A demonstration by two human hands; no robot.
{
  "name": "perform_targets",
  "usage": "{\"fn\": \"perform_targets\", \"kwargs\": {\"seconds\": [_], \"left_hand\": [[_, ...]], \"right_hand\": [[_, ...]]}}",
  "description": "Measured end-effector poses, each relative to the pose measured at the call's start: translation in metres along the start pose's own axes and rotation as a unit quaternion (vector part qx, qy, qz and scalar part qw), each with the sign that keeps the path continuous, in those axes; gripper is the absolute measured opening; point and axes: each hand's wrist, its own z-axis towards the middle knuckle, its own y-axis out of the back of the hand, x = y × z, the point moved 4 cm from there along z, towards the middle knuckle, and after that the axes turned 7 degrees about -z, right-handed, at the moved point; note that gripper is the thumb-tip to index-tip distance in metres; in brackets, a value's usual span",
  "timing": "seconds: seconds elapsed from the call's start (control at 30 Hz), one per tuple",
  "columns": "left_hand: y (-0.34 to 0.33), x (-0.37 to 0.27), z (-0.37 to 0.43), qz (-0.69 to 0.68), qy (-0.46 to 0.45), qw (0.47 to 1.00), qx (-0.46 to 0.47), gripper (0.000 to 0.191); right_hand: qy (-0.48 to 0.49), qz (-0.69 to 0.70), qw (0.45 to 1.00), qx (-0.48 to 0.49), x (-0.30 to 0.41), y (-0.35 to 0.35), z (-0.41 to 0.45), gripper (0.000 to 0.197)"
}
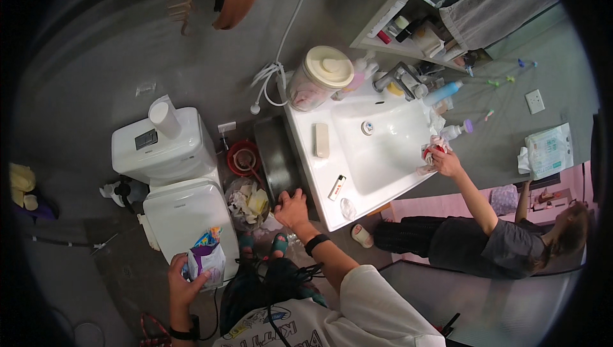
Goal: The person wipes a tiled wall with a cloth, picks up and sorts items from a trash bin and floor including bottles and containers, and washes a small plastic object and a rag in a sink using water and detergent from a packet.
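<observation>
My left hand (184, 280) holds a white and purple soft packet (207, 263) with a blue and orange wrapper (209, 237) at its top, over the closed toilet lid (184, 217). My right hand (292, 208) touches the near end of a dark cabinet or panel (278, 160) beside the washbasin; its fingers are bent and I see nothing held in them. Just left of that hand stands a bin (249, 203) full of crumpled tissues. On the basin's rim lie a lighter (337, 187), a pale oblong box (322, 140) and a small clear plastic item (348, 208).
Another person (488, 241) stands at the right, a hand (446, 162) holding red and white items at the basin (383, 155). A lidded jar (318, 79), a faucet (400, 79) and bottles line its back. A red bucket (243, 158) sits beside the toilet.
</observation>
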Motion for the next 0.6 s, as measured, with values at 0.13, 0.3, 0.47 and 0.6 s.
{"fn": "perform_targets", "kwargs": {"seconds": [0.13,0.3,0.47,0.6], "left_hand": [[-0.003,-0.003,-0.002,0.011,-0.008,1.0,-0.005,0.04],[-0.01,-0.017,0.005,0.024,0.003,0.999,0.024,0.04],[-0.01,-0.013,0.007,0.006,0.003,1.0,0.012,0.039],[-0.012,-0.013,0.013,0.017,0.001,1.0,0.021,0.039]], "right_hand": [[-0.035,0.126,0.99,-0.05,0.014,-0.012,-0.003,0.021],[-0.104,0.379,0.919,0.036,-0.025,-0.037,0.024,0.008],[-0.132,0.74,0.66,0.0,-0.031,-0.005,0.022,0.012],[-0.008,0.079,0.985,-0.156,-0.032,-0.008,-0.003,0.039]]}}
